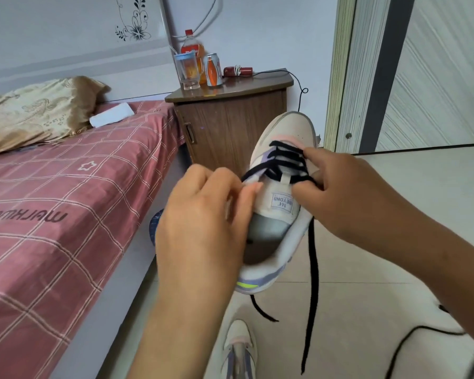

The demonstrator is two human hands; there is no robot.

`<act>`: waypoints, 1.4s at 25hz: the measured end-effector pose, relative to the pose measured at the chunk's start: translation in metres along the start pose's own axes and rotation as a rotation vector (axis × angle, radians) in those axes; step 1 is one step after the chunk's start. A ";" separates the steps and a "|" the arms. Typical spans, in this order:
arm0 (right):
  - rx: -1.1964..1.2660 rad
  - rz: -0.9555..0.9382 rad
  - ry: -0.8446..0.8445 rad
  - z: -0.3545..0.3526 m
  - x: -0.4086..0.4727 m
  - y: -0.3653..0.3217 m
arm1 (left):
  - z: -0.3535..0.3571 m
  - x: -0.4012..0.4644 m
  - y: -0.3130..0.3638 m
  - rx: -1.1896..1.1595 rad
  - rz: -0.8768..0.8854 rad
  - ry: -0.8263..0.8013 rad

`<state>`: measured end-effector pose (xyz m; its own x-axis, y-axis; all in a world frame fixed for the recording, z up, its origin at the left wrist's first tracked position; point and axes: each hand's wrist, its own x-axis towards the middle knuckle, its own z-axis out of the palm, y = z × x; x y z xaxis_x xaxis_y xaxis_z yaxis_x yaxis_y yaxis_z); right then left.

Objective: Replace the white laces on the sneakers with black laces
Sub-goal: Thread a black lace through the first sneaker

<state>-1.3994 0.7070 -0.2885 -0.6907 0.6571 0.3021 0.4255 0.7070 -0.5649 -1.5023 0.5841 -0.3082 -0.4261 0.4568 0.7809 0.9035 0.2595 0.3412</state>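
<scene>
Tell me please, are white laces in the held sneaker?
No, the sneaker held up by both hands carries black laces across its eyelets.

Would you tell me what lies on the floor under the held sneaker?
Beneath the held sneaker, the second sneaker stands on the floor, its heel cut off by the frame's edge; loose black lace ends dangle above.

Open tiled floor (394,214) lies right of the hands; the bed (66,214) and nightstand (230,127) crowd the left.

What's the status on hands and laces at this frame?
Left hand pinching sneaker at the collar. Right hand gripping black lace. Upper eyelets laced, one end dangling. Nothing obstructing.
</scene>
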 end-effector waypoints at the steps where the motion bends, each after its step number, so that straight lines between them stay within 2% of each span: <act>1: 0.001 -0.015 0.000 -0.001 -0.001 -0.001 | -0.001 0.001 -0.002 -0.052 0.058 -0.021; 3: -0.007 -0.049 -0.013 -0.002 -0.004 -0.005 | 0.001 0.004 -0.002 -0.041 0.097 -0.130; 6: -0.016 -0.085 -0.051 -0.003 -0.007 -0.012 | 0.005 0.004 -0.001 0.178 0.114 -0.203; 8: -0.042 -0.095 -0.082 -0.005 -0.008 -0.013 | 0.005 0.001 -0.003 0.218 0.147 -0.189; 13: -0.009 -0.056 -0.168 -0.013 -0.008 -0.009 | 0.002 -0.004 -0.009 0.105 0.297 -0.159; 18: 0.004 -0.036 -0.234 -0.005 -0.008 -0.006 | 0.009 -0.005 -0.009 0.312 0.291 -0.232; 21: -0.011 -0.033 -0.243 0.001 -0.007 -0.003 | 0.017 -0.005 -0.014 0.333 0.346 -0.203; 25: -0.051 -0.078 -0.200 0.008 -0.009 -0.001 | 0.029 -0.012 -0.020 0.378 0.330 -0.174; 30: -0.085 -0.131 -0.207 0.015 -0.013 0.002 | 0.032 -0.011 -0.030 0.220 0.361 -0.179; 32: -0.082 -0.150 -0.215 0.016 -0.014 0.002 | 0.029 -0.011 -0.031 0.175 0.320 -0.190; 35: -0.064 -0.171 -0.205 0.015 -0.013 0.000 | 0.030 -0.017 -0.028 0.108 0.226 -0.116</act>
<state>-1.3990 0.6943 -0.3044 -0.8570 0.4646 0.2232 0.3239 0.8223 -0.4679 -1.5213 0.5949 -0.3468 -0.2229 0.6064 0.7633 0.9685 0.2267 0.1027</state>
